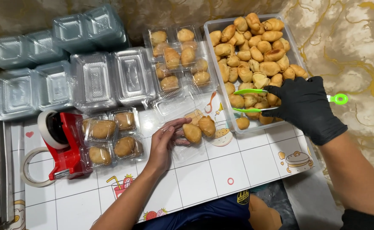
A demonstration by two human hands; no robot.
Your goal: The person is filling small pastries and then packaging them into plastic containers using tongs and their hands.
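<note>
I noted my gloved right hand (302, 104) clamped on green tongs (255, 100) over the pastry tub (296, 51), bare left hand (163, 142) steadying the half-filled clamshell box (187, 149); the next pastry seemingly needed gripping.

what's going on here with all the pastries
A person is packing fried pastries. The gloved right hand holds green tongs over the big tub of pastries. The bare left hand steadies an open clear box with two pastries in it. Filled boxes sit by a red tape dispenser.
</note>
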